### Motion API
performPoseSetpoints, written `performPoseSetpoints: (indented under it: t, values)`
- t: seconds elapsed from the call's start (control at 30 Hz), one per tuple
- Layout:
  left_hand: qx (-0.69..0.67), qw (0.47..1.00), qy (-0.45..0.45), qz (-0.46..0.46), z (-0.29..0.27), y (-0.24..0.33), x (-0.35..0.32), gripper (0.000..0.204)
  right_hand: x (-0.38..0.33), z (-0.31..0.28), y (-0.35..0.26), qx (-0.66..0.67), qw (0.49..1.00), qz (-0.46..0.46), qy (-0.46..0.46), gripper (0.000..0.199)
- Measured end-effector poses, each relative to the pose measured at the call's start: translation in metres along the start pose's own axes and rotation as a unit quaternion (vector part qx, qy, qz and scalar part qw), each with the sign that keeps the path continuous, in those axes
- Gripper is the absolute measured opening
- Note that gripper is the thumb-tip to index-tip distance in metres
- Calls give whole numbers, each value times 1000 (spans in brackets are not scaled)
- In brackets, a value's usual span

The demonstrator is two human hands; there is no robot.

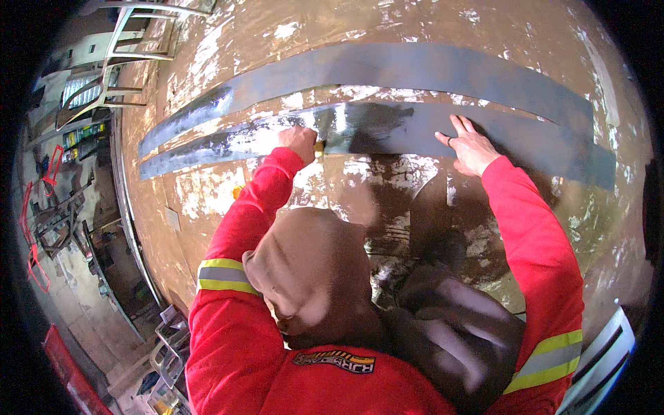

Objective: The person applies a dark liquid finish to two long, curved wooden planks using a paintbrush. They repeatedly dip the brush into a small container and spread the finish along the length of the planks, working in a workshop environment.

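Two long grey flat strips lie side by side across a brown, white-blotched surface, a far strip (387,62) and a near strip (373,142). Dark, glossy smears cover the near strip's left half and middle. My left hand (297,143) is closed at the near strip's lower edge, around a small thing with a yellowish end (319,149). Most of that thing is hidden by the fingers, so its kind is unclear. Farther right, my right hand (474,151) has its fingers spread, with the fingertips over the same strip.
Brown surface (277,52) continues around the strips. A chair-like frame (104,86) stands at the far left. Beyond the left edge are red frames (52,169) and clutter. A metal frame (164,353) is at lower left, a pale slatted piece (602,366) at lower right.
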State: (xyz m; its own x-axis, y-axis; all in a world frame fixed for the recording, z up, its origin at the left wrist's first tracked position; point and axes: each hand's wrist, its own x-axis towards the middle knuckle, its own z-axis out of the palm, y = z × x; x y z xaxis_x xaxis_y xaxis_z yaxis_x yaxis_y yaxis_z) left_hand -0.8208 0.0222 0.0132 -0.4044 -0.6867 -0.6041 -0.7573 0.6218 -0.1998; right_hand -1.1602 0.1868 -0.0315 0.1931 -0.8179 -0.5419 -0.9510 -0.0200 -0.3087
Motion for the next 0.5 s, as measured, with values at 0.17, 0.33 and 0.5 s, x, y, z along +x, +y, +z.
performPoseSetpoints:
  t: [0.17,0.33,0.5]
  values:
    - [-230,966,87,76,-17,-13,-5,20,-1,-3,-1,-2,1000,-2,3,71]
    - [-143,988,51,1,-55,-39,-40,21,2,4,5,0,1000,-7,18,69]
    - [-88,994,39,-57,-36,-73,-46,20,8,0,-1,3,1000,8,9,64]
